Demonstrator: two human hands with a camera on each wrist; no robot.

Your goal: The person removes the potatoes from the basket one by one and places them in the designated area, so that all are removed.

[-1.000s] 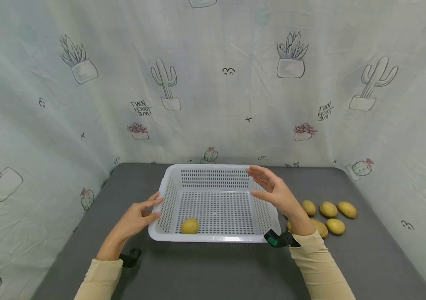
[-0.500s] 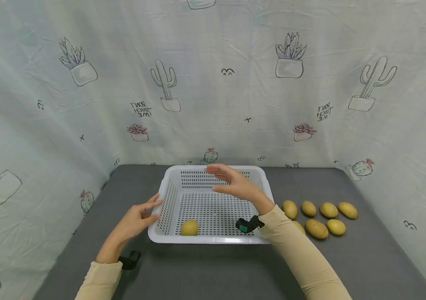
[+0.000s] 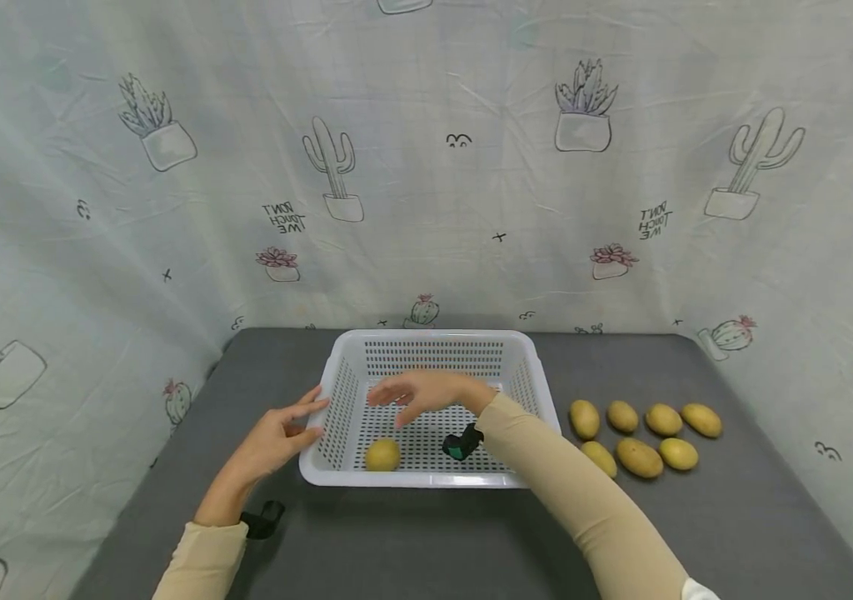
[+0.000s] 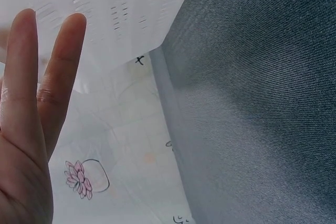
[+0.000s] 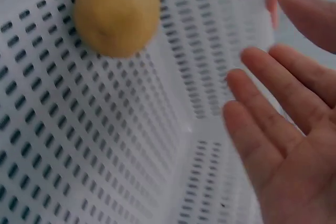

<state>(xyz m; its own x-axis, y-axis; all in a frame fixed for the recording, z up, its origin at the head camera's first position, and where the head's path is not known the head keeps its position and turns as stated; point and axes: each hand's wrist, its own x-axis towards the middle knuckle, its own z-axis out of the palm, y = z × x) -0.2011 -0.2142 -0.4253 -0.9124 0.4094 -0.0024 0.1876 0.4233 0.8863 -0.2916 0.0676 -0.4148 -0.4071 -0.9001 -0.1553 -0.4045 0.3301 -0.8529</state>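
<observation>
A white perforated plastic basket (image 3: pixel 441 479) stands on the grey table. Inside it, near the front left corner, lies one yellow-brown potato (image 3: pixel 382 455), also large in the right wrist view (image 5: pixel 116 13). My right hand (image 3: pixel 426 392) hangs over the basket, up and to the right of that potato, holding nothing. Its fingers are spread and extended in the right wrist view. At the basket's left side, my left hand (image 3: pixel 272 442) touches the wall with fairly straight fingers (image 4: pixel 63 61).
Several loose potatoes (image 3: pixel 640 458) lie in two rough rows on the table, right of the basket. A curtain (image 3: pixel 426 167) printed with cactus drawings encloses the back and sides. Both wrists wear black straps.
My right hand has moved left from the basket's right side to over its middle, then lower, towards the potato inside. My left hand has stayed at the left side.
</observation>
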